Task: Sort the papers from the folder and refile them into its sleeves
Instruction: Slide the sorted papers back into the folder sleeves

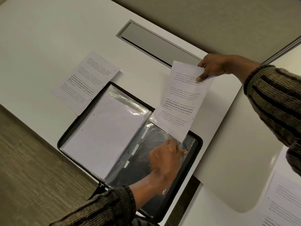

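**Printed Page Held Over Open Folder**

A printed sheet (179,101) hangs tilted between the two hands above a black folder (199,144) lying open on a white table (48,38). The right hand (215,66) pinches the sheet's top edge, thumb on the printed face and arm stretched out from a striped knit cuff. The left hand (166,155), fingers curled, grips the rim of a crinkled clear sleeve (156,136) on the folder's right half, just below the sheet's lower corner. The sheet carries four blocks of text, one partly bold. The folder's left half holds a stack of blank-faced papers (104,131) under plastic. A second printed page (84,82) lies flat beside the folder.
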`<state>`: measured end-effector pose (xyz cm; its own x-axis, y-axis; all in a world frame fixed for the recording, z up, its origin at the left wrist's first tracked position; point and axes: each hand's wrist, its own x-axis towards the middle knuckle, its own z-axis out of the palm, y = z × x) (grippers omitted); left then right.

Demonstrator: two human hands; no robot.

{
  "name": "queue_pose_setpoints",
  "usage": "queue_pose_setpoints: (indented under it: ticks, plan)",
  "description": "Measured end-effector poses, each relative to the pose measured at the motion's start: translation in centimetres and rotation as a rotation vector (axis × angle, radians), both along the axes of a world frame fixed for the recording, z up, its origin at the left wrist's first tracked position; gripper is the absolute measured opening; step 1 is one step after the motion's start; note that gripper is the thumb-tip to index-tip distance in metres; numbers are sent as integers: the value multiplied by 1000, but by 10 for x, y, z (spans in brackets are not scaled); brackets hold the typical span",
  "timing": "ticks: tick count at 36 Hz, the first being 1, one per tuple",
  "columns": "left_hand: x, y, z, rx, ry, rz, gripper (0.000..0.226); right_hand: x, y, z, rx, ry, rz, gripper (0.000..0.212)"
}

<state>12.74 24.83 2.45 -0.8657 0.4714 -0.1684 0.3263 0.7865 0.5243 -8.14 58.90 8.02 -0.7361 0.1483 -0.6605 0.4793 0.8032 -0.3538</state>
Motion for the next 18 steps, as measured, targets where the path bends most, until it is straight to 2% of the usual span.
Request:
queue_pose_setpoints:
  ticks: [4, 8, 11, 14, 18]
  plan:
    - [-1, 2, 0, -47, -96, -18, 64, 5, 0, -1, 4, -31, 4, 29]
    - [2, -8, -18, -47, -34, -73, 65, 12, 4, -6, 7, -23, 9, 21]
    - [5, -20, -38, -199, -45, -203, 78, 18, 5, -11, -7, -20, 12, 20]
    - [8, -30, -51, -289, -106, -326, 97, 22, 3, -18, -10, -43, 34, 24]
    - [13, -43, -68, -364, -67, -423, 102, 26, -1, -22, -59, -36, 69, 31]
